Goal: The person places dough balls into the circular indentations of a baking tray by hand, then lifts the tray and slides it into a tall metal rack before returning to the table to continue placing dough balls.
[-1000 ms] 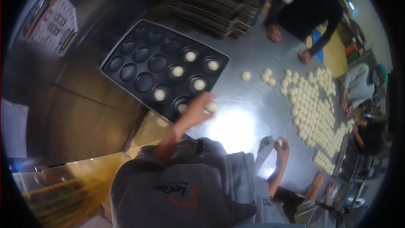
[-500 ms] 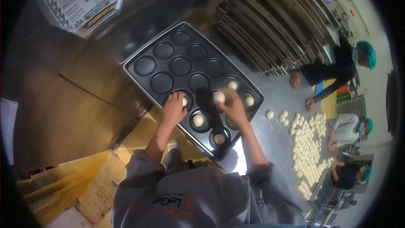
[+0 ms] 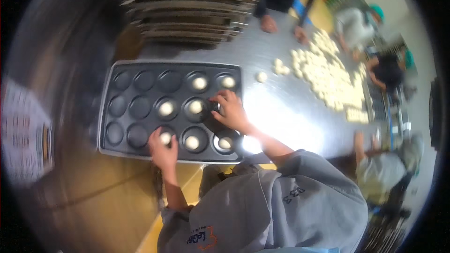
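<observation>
Head view: the left hand [image 3: 164,154] straddles a ball [image 3: 165,137] in the near row of the tray [image 3: 127,120], the right hand [image 3: 233,115] another in the right-end column; whether either grip pinches cannot be told. Hard pressing could flatten them; sideways nudges could leave them off-centre.

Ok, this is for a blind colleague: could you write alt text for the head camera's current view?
A person's left hand curves around a dough ball in a dark baking tray with round hollows, while the right hand is over another hollow. At right, many more dough balls crowd a metal table.
</observation>
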`<state>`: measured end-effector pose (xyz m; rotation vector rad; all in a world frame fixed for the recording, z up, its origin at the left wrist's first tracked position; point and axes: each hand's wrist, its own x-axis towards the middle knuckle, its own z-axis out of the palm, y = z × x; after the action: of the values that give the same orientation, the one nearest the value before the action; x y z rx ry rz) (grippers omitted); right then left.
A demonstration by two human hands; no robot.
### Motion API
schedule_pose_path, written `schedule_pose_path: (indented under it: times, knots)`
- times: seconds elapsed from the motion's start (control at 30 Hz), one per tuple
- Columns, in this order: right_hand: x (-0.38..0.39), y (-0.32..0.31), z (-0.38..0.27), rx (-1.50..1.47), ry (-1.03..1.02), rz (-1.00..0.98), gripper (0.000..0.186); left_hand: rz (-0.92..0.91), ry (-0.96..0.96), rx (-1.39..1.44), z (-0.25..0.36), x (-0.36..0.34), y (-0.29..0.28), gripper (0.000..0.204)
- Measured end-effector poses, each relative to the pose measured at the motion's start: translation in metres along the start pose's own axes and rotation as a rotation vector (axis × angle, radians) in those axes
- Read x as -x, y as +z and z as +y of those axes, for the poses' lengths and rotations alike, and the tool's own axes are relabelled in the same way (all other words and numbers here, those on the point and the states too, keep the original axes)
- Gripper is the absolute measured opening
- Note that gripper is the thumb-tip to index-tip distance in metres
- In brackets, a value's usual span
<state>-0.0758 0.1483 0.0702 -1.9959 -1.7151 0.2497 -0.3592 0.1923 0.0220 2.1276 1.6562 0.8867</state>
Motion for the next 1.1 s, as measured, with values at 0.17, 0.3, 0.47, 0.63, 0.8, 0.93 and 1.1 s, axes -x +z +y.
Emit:
schedule_pose_path:
  times: [0.17, 0.3, 0.47, 0.63, 0.8, 0.93, 1.1]
  knots:
    - [0.125, -0.036, 0.164, -0.187, 0.425, 0.187, 0.038, 0.114, 0.055, 0.113, -0.006, 0.009, 0.007, 0.040]
    - [0.197, -0.074, 0.230, -0.561, 0.810, 0.245, 0.037, 0.172, 0.086, -0.021, -0.001, 0.007, 0.010, 0.036]
    - [0.184, -0.109, 0.317, -0.219, 0.613, 0.518, 0.035, 0.465, 0.175, -0.218, 0.027, 0.025, 0.032, 0.046]
    - [0.101, -0.165, 0.398, 0.337, 0.352, 0.551, 0.049, 0.309, 0.246, -0.026, 0.148, 0.101, 0.088, 0.049]
    - [0.063, -0.163, 0.461, 0.500, 0.092, 0.269, 0.035, 0.047, 0.441, 0.044, 0.231, 0.151, 0.130, 0.052]
    - [0.032, -0.177, 0.477, 0.434, 0.121, -0.006, 0.026, -0.200, 0.408, 0.046, 0.293, 0.157, 0.140, 0.049]
    - [0.044, -0.212, 0.449, -0.027, 0.163, 0.157, 0.026, -0.384, 0.469, 0.198, 0.317, 0.148, 0.169, 0.045]
